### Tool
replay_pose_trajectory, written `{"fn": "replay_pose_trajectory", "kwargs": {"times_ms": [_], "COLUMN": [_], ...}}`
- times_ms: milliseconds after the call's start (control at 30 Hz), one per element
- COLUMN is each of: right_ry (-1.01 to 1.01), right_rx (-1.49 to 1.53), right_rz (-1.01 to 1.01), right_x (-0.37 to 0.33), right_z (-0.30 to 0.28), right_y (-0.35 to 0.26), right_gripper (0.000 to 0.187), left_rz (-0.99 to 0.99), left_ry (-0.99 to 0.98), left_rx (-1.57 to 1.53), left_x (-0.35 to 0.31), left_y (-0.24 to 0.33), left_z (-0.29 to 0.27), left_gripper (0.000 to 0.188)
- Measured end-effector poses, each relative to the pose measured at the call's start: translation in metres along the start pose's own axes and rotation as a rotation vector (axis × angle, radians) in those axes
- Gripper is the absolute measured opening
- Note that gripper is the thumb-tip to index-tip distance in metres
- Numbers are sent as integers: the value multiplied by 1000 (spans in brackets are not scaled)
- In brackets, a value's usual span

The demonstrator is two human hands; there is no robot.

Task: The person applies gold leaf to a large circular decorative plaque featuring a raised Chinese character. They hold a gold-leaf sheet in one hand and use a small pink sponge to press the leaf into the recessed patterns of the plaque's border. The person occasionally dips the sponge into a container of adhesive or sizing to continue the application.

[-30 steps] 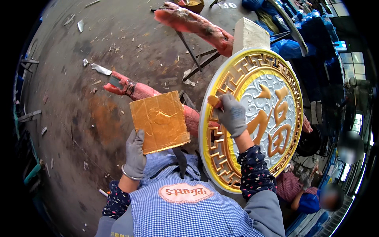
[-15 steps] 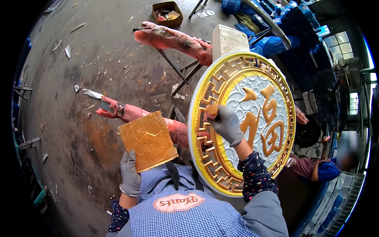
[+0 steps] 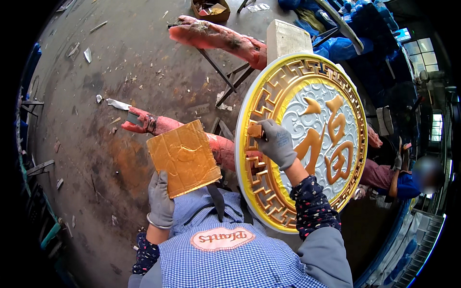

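Note:
My left hand [image 3: 161, 200], in a grey glove, grips the lower left corner of a square board [image 3: 185, 158] coated in gold-brown paint. Between the gloved fingers of my right hand [image 3: 277, 142] is a small orange-brown sponge block [image 3: 254, 129]. It sits at the left part of the fretwork border on a large round plaque [image 3: 291, 218]; whether it touches the surface I cannot tell. Yellow and gold rings edge the plaque, around a white scrolled middle with a raised gold character [image 3: 309, 149].
Pink padded trestle beams [image 3: 221, 41] on dark metal legs support the plaque, beside a pale block [image 3: 288, 38]. A cardboard box [image 3: 211, 14] stands on the littered floor [image 3: 120, 86]. At right, another person [image 3: 406, 185] works near blue-wrapped goods [image 3: 345, 50].
My right hand with the sponge block has shifted slightly up along the fretwork, and the block shows more plainly. The view has tilted a little, moving the whole scene.

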State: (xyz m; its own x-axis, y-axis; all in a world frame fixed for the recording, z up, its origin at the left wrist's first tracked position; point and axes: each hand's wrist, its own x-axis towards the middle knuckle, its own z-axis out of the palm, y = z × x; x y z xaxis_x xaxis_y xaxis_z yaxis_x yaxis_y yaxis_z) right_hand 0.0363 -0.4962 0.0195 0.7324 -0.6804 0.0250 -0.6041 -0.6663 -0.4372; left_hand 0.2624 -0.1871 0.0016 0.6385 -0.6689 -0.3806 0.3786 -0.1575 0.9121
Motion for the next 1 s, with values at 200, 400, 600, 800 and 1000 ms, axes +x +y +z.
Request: {"fn": "replay_pose_trajectory", "kwargs": {"times_ms": [200,400,600,800,1000], "right_ry": [58,71,71,37,-89], "right_rx": [-69,-106,12,-7,91], "right_rz": [86,-143,-90,4,-115], "right_x": [-4,-9,-12,-22,-49], "right_z": [-39,-18,-31,-36,-24], "right_y": [5,17,13,26,20], "right_gripper": [30,23,29,28,29], "left_rz": [-143,-184,-165,-109,-90], "left_ry": [21,27,56,27,-28], "left_rx": [-187,-305,-287,-152,-154], "left_x": [-8,-17,-25,-29,-33], "left_y": [-2,-11,-4,-6,-9], "left_z": [-1,-4,2,1,9], "left_gripper": [42,44,43,41,44]}}
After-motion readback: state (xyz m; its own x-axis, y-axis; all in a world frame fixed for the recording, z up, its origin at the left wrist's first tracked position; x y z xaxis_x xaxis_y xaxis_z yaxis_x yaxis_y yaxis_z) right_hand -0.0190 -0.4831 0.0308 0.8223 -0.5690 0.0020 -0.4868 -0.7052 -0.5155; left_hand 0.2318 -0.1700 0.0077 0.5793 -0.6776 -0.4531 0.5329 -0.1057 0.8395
